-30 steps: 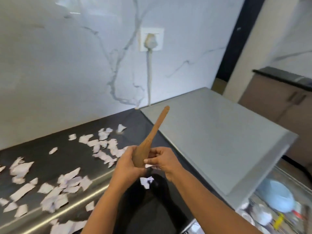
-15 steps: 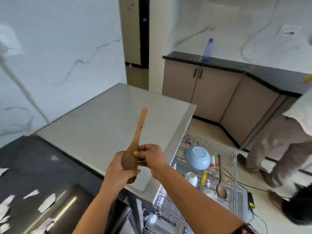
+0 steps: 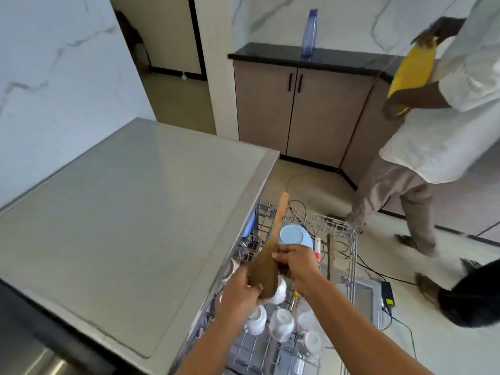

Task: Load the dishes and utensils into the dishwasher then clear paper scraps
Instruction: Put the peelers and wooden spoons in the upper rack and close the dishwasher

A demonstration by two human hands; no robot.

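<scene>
A wooden spatula (image 3: 266, 262) hangs over the pulled-out dishwasher rack (image 3: 349, 239), its handle pointing away from me. My left hand (image 3: 242, 289) grips the broad blade from below and the left. My right hand (image 3: 296, 262) pinches the blade from the right. In the rack lie a light blue bowl (image 3: 293, 235) turned over, several white cups (image 3: 280, 324), another wooden utensil (image 3: 330, 255) and a white utensil (image 3: 317, 246).
The grey dishwasher top (image 3: 130, 212) fills the left. A person in a white shirt (image 3: 443, 104) stands at the right holding a yellow object (image 3: 411, 70). Cables and a black box (image 3: 387, 293) lie on the floor by the rack. A blue bottle (image 3: 309, 32) stands on the far counter.
My view swung from the scrap-covered counter right to the open dishwasher. Both hands carried the spatula along and lowered it over the rack.
</scene>
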